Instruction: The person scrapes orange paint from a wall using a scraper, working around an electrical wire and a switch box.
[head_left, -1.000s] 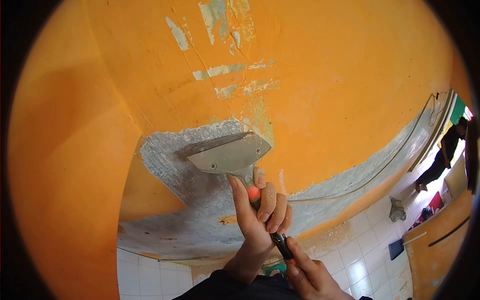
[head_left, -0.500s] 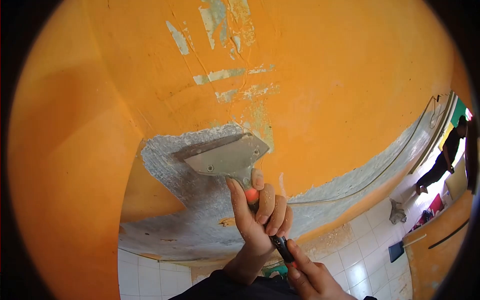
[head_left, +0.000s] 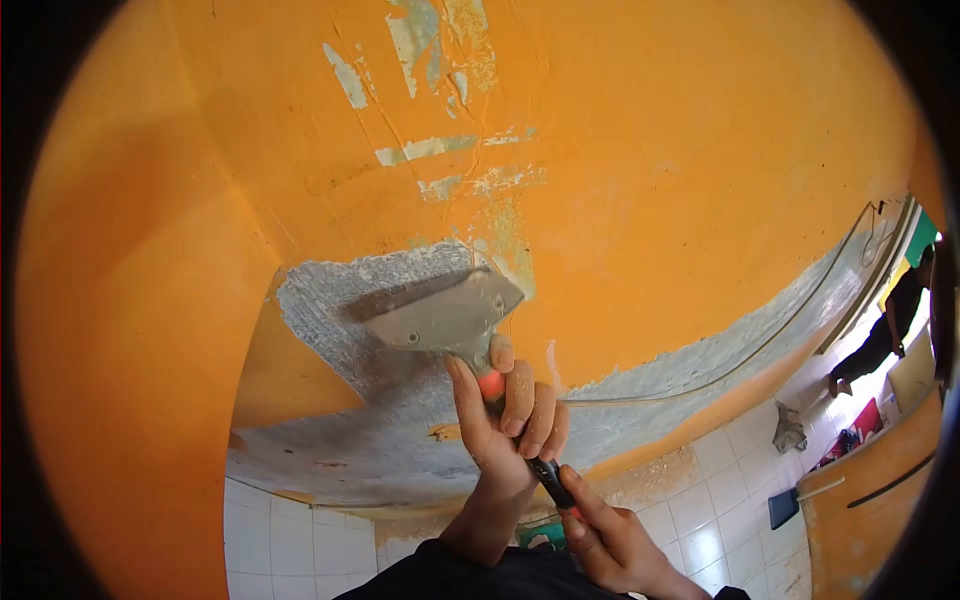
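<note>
A wide paint scraper (head_left: 450, 312), with a grey screwed blade head and a black and red handle, is held up against the orange wall (head_left: 650, 200). Its blade lies over a grey patch of bare wall (head_left: 350, 280) where paint has come off. Just below the blade, my left hand (head_left: 510, 420) is wrapped round the neck and upper handle, thumb on the left side. My right hand (head_left: 620, 550) grips the handle's lower end between thumb and fingers.
A cable (head_left: 690, 388) runs along the bared grey band of wall. White floor tiles (head_left: 705, 500) spread below, with a grey cloth-like thing (head_left: 789, 428) and a dark blue object (head_left: 784, 508). At far right stands a person (head_left: 895, 325) in dark clothes.
The view has shifted slightly, so the wall marks sit a little further left. Both hands keep their hold on the scraper, whose blade stays near the same part of the grey patch.
</note>
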